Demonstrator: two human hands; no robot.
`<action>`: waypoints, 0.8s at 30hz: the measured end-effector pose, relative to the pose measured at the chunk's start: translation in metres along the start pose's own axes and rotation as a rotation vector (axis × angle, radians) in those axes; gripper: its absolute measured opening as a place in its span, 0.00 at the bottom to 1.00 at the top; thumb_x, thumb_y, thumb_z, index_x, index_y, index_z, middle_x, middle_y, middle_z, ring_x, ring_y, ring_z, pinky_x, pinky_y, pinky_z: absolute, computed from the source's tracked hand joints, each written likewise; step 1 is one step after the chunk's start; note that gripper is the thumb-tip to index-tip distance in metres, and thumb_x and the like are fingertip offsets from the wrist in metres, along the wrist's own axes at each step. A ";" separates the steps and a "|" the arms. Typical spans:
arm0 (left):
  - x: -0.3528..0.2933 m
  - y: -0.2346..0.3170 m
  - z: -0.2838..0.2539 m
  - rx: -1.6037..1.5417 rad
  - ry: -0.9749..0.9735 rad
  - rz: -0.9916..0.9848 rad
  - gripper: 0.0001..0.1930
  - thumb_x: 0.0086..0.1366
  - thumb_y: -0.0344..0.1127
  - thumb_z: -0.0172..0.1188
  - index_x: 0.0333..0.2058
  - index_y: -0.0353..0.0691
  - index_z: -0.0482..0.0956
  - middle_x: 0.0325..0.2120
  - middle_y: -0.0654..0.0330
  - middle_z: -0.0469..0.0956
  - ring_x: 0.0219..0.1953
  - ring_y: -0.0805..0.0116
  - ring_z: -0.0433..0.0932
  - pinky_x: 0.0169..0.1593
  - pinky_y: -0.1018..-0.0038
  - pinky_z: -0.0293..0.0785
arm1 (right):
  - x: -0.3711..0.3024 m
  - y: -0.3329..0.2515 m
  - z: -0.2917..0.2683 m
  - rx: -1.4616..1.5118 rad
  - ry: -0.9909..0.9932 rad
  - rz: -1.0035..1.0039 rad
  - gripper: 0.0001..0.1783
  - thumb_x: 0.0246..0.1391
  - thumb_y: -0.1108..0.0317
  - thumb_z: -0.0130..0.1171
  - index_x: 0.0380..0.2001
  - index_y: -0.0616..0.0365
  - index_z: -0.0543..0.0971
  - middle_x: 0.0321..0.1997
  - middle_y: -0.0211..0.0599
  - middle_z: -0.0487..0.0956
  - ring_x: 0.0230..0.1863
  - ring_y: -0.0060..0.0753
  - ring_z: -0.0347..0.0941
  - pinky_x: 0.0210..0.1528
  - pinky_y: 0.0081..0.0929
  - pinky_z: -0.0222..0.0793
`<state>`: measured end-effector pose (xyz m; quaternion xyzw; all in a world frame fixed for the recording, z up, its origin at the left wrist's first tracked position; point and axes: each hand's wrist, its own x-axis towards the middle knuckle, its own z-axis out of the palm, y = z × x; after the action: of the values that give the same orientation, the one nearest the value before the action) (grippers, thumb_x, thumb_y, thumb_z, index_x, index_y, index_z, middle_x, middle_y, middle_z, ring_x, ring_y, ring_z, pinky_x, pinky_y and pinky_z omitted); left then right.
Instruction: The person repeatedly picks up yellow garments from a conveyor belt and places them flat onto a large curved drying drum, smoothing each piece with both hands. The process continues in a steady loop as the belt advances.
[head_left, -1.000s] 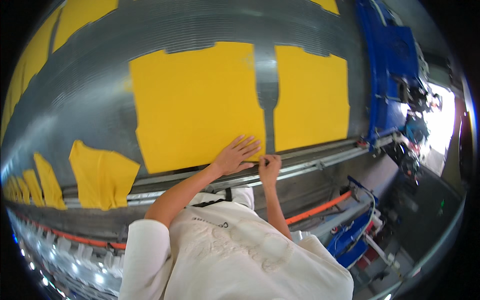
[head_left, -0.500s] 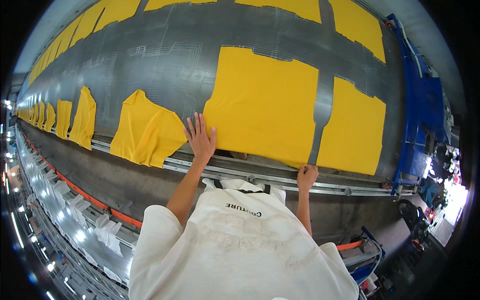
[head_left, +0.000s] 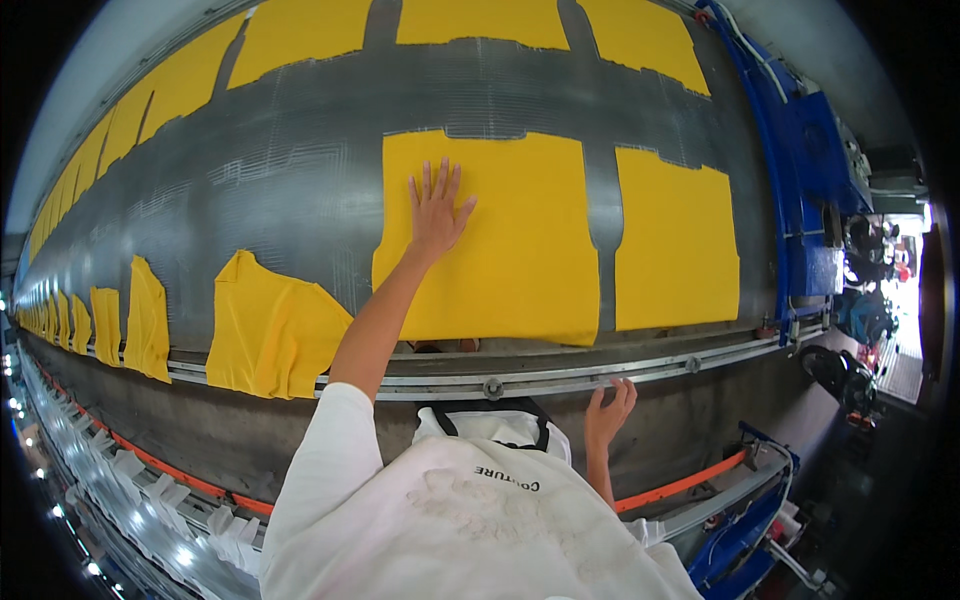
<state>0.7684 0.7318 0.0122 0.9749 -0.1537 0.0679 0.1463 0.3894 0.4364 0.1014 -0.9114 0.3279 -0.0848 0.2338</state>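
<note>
My left hand [head_left: 436, 213] lies palm down with spread fingers on the upper left part of a large yellow fabric panel [head_left: 520, 250]. That panel lies flat on a long dark grey table [head_left: 270, 175]. Off the cloth, my right hand [head_left: 610, 412] is beside the metal rail [head_left: 540, 382] along the table's near edge, its fingers loosely curled and apart, with nothing in them. To the right lies a narrower flat yellow panel [head_left: 678, 245]. On the left, a rumpled yellow piece [head_left: 270, 325] hangs partly over the near edge.
More yellow panels [head_left: 480, 22] line the table's far side, and several loose pieces [head_left: 147, 320] trail away left. A blue machine frame [head_left: 785, 190] stands at the right end. Behind me runs an orange rail [head_left: 690, 482]. A motorcycle [head_left: 845, 375] is at far right.
My left hand has moved from the panel's lower left edge up onto its upper part. My right hand has let go of the panel's lower right corner and drawn back toward me.
</note>
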 end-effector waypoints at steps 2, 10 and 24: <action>-0.007 -0.001 0.010 0.030 -0.050 -0.013 0.38 0.78 0.63 0.35 0.77 0.45 0.53 0.79 0.55 0.46 0.80 0.44 0.38 0.78 0.42 0.28 | -0.016 0.011 -0.005 0.002 -0.010 0.048 0.16 0.60 0.71 0.62 0.50 0.61 0.76 0.63 0.53 0.70 0.67 0.58 0.64 0.69 0.50 0.59; -0.179 0.038 -0.036 -0.216 -0.302 0.312 0.35 0.76 0.58 0.45 0.75 0.49 0.57 0.78 0.55 0.47 0.79 0.44 0.41 0.78 0.42 0.31 | -0.022 -0.007 0.020 0.173 0.016 -0.032 0.10 0.59 0.75 0.60 0.45 0.61 0.78 0.53 0.48 0.75 0.57 0.53 0.72 0.60 0.43 0.68; -0.362 -0.032 -0.198 -0.656 0.322 -0.690 0.17 0.75 0.41 0.58 0.50 0.34 0.84 0.40 0.47 0.87 0.39 0.55 0.87 0.41 0.69 0.80 | 0.046 -0.251 0.139 0.340 -0.695 -0.734 0.18 0.68 0.56 0.59 0.36 0.62 0.84 0.27 0.39 0.81 0.28 0.32 0.75 0.35 0.32 0.71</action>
<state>0.4203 0.9229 0.1271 0.8486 0.1891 0.1132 0.4810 0.6074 0.6282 0.1009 -0.8897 -0.1279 0.0940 0.4280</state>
